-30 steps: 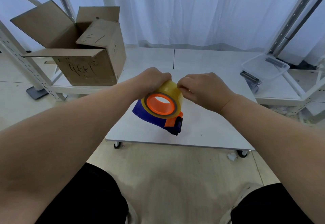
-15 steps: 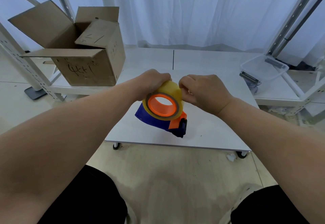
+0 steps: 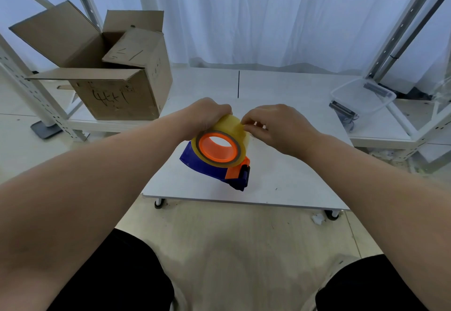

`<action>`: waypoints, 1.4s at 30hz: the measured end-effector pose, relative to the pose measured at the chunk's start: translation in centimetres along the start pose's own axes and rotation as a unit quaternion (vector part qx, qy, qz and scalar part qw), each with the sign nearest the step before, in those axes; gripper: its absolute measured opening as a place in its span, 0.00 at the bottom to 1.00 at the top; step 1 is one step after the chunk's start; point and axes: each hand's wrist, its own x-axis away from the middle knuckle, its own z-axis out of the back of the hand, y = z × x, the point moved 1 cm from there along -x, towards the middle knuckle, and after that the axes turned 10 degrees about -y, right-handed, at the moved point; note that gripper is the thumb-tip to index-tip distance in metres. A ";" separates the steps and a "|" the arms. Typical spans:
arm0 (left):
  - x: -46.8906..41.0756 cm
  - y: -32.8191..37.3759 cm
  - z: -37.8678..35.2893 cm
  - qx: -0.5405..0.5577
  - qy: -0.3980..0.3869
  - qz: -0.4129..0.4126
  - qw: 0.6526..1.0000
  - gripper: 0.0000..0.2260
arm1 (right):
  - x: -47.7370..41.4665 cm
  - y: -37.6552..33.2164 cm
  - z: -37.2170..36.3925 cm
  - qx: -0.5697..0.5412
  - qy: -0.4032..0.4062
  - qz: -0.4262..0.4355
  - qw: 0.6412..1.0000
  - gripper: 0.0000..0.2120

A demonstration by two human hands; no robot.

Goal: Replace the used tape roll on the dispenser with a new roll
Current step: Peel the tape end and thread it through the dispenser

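In front of me stands a low white table (image 3: 280, 183) on small castors, its top split by a dark seam toward the far edge. Its surface is bare under my hands. To my left, a lower white shelf (image 3: 102, 122) carries 1 open cardboard box (image 3: 117, 93) with marker scrawl on its front. To my right, another white shelf (image 3: 380, 130) holds 1 clear plastic tub (image 3: 361, 96) beside a small dark device (image 3: 341, 110) with wires

Yellow tape roll (image 3: 233, 129), orange hub (image 3: 217, 146), blue-and-orange dispenser (image 3: 207, 166), brown box (image 3: 117, 91).
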 end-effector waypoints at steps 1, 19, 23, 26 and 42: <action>0.0 0.0 -0.1 -0.006 0.000 -0.002 1.000 0.11 | 0.0 0.0 0.0 0.008 0.004 0.004 1.000 0.09; -0.1 -0.8 1.0 0.061 0.003 -0.050 0.997 0.15 | -0.1 -0.8 0.7 -0.250 -0.022 -0.094 0.963 0.03; 0.1 -0.3 0.7 0.045 0.029 -0.049 0.997 0.15 | -0.4 -0.8 0.7 -0.371 -0.027 -0.165 0.913 0.04; 0.1 0.0 0.4 0.031 0.039 -0.053 0.997 0.16 | -0.7 -1.1 0.7 -0.426 -0.028 -0.206 0.880 0.09; -0.4 0.1 0.1 -0.041 0.116 -0.093 0.988 0.11 | -1.2 -1.8 0.1 -0.628 -0.018 -0.408 0.663 0.12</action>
